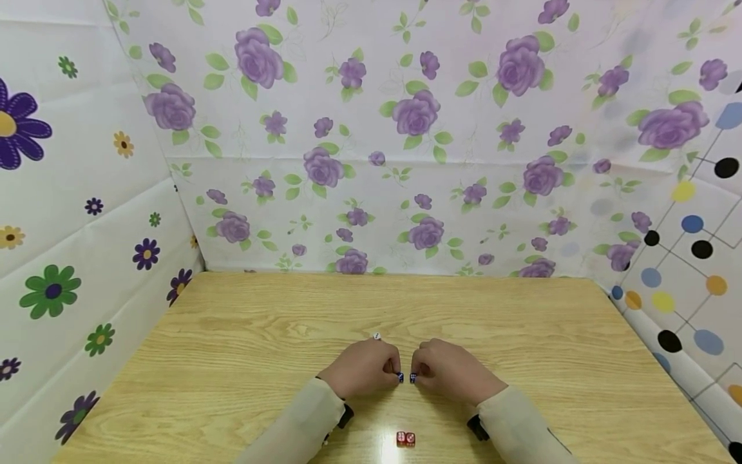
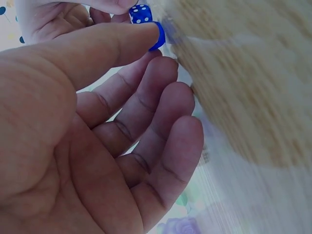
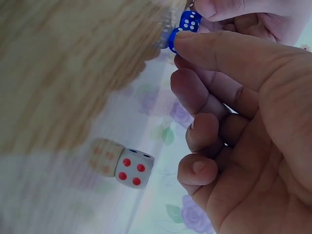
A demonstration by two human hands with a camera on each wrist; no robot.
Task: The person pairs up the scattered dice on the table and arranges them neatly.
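Thumb and fingertips of my left hand point(image 1: 364, 368) pinch a blue die point(image 1: 400, 377) low over the wooden table. Facing it, my right hand point(image 1: 455, 372) pinches a second blue die point(image 1: 413, 378) the same way. A narrow gap separates the two dice in the head view. Each thumb covers part of its own die, the left die point(image 2: 159, 37) in the left wrist view and the right die point(image 3: 172, 41) in the right wrist view. Just beyond the left hand sits a white die point(image 1: 377, 336); its red pips show in the right wrist view.
Two red dice point(image 1: 406, 439) lie side by side between the forearms, close to the front. The wooden table point(image 1: 243, 348) has a glossy top that mirrors the dice. Patterned cloth point(image 1: 371, 212) rises behind it and on both sides.
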